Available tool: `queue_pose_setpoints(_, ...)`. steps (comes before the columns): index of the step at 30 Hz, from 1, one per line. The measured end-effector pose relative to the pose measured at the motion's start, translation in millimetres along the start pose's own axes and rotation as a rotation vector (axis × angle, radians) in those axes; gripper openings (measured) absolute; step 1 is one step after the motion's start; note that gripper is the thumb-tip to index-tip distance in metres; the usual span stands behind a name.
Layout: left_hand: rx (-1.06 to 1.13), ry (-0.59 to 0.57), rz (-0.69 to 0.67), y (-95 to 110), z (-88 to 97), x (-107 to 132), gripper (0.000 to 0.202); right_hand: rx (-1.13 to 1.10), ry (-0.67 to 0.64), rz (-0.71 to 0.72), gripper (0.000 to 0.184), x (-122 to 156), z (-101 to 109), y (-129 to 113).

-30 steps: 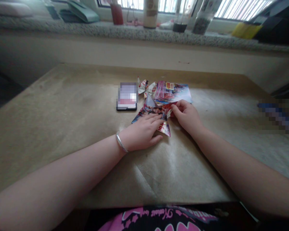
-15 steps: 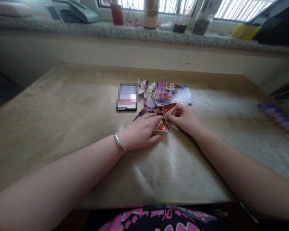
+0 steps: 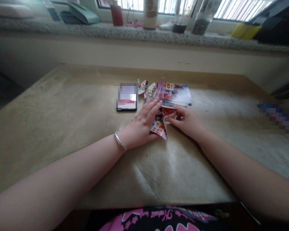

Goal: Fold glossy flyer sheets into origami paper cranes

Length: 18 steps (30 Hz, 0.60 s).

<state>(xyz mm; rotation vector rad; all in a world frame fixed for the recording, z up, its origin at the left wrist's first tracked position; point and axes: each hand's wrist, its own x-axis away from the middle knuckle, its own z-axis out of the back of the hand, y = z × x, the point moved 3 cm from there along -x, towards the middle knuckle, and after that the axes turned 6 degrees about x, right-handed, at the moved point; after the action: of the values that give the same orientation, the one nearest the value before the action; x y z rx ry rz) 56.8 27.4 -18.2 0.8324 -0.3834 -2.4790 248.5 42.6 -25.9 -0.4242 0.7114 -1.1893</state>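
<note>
A colourful printed sheet of paper (image 3: 162, 124), partly folded, lies on the brown-paper-covered table (image 3: 69, 106). My left hand (image 3: 144, 123), with a silver bangle on the wrist, lies on the sheet with its fingers stretched flat and pressing it down. My right hand (image 3: 186, 122) pinches a folded flap of the same sheet at its right side. A small folded paper figure (image 3: 146, 87) sits just behind, beside a stack of printed leaflets (image 3: 174, 93).
A phone (image 3: 127, 97) lies left of the paper. A blurred blue object (image 3: 278, 116) rests at the table's right edge. The stone window sill (image 3: 135, 32) behind holds bottles, a red cup (image 3: 117, 14), a yellow thing (image 3: 246, 30) and a green bag (image 3: 83, 14).
My right hand has folded the flap over leftward onto the sheet. My left hand has slid forward, its fingers now reaching toward the leaflets.
</note>
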Motion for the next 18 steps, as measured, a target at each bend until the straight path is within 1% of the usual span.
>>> queue_pose_setpoints(3, -0.026, -0.007, -0.025, 1.4, 0.3, -0.4, 0.096, -0.016, 0.01, 0.038, 0.012, 2.3, 2.3, -4.6)
queue_pose_setpoints(8, -0.069, 0.023, -0.07, 5.7, 1.9, -0.8, 0.091, -0.173, -0.005, 0.076, 0.015, 5.3, 0.3, -8.5)
queue_pose_setpoints(13, -0.1, 0.061, -0.069, 4.6, 3.4, -1.5, 0.085, -0.27, -0.007, 0.023, 0.017, 6.4, -5.1, -7.6)
queue_pose_setpoints(18, -0.164, 0.09, -0.031, 3.3, 4.9, -1.0, 0.09, -0.399, -0.018, -0.041, 0.022, 6.0, -7.9, -9.3)
